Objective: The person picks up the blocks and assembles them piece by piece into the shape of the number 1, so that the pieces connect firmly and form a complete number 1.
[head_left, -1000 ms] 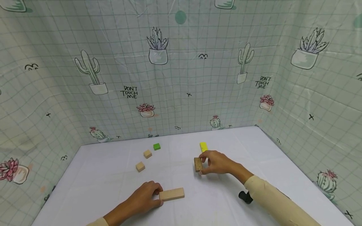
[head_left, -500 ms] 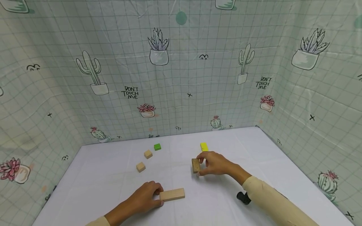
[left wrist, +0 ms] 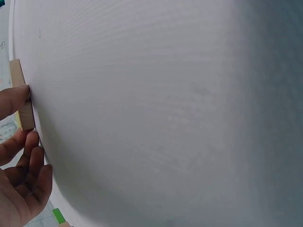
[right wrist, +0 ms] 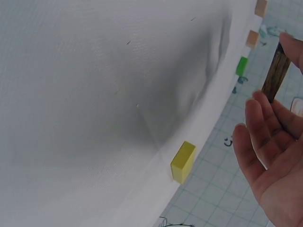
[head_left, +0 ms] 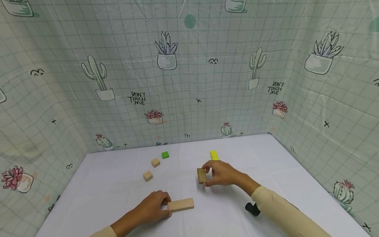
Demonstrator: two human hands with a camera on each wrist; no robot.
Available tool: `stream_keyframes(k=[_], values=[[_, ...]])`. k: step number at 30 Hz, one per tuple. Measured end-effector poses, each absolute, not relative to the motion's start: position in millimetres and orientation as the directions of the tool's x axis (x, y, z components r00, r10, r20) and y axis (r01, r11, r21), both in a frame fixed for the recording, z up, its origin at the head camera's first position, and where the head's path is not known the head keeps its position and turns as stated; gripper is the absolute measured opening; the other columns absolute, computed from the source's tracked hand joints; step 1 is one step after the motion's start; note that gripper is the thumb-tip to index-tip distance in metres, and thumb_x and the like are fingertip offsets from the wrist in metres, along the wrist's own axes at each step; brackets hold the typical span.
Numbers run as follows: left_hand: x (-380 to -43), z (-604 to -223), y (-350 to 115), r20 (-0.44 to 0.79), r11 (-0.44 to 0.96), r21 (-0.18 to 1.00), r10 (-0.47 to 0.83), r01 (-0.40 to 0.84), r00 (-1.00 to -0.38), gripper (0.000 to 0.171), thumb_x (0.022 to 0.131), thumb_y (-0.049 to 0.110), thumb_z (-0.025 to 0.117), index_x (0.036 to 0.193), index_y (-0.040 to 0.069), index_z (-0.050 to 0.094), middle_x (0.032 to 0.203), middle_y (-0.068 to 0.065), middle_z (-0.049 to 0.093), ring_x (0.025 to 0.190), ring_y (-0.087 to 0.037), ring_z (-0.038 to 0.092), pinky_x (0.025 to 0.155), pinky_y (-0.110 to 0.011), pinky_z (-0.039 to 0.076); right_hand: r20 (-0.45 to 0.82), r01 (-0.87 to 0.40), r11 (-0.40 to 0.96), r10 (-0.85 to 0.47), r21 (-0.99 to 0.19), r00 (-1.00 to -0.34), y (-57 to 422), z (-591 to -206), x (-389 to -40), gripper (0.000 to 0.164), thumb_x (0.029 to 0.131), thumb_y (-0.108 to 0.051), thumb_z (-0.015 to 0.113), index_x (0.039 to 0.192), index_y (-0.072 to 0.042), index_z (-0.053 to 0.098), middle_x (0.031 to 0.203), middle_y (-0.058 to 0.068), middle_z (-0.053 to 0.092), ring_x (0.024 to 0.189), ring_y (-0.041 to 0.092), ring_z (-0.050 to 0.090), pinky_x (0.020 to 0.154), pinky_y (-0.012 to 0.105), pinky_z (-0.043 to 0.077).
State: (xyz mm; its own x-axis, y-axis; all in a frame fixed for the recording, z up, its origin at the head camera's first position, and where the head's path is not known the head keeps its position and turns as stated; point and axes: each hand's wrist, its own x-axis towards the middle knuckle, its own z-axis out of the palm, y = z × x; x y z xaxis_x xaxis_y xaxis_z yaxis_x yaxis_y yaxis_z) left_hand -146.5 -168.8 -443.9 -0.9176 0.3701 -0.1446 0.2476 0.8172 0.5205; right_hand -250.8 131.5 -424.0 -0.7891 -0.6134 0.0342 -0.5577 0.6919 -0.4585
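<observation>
In the head view my left hand (head_left: 151, 208) pinches the left end of a long, pale wooden block (head_left: 181, 204) that lies at the front of the white table. The left wrist view has this pale block (left wrist: 17, 72) between thumb and fingertips. My right hand (head_left: 222, 173) grips a shorter, dark brown wooden block (head_left: 201, 176) by its ends, farther back and to the right. From the right wrist, the dark block (right wrist: 275, 75) appears raised off the tabletop, thumb at one end and fingers at the other.
Behind the right hand stands a yellow block (head_left: 214, 155). Two small wooden cubes, one nearer (head_left: 147, 176) and one farther (head_left: 155, 162), and a green block (head_left: 165, 155) sit back left. A black cylindrical object (head_left: 252, 209) lies by the right sleeve. Patterned cloth walls surround the table (head_left: 97, 191).
My right hand has moved left and slightly nearer with the dark wooden block in its grip. The left hand and the pale block have stayed in place.
</observation>
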Motion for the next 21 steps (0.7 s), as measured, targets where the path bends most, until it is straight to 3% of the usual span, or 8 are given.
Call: stream_keyframes(k=[21], values=[[-145.8,-444.6,-170.7,-0.139,0.802,0.538,0.385,0.257,-0.912,0.03,0.08,0.025,0.084,0.099,0.011,0.065,0.089,0.005,0.056,0.082,-0.01,0.049,0.076,-0.032,0.047,0.031,-0.579,0.679,-0.637,-0.452,-0.771,122.6,-427.2,-248.5,0.06,0.077,-0.04,0.085,0.125,-0.01,0.065,0.104,-0.009,0.064,0.075,0.004,0.054,0.064,0.025,0.047]])
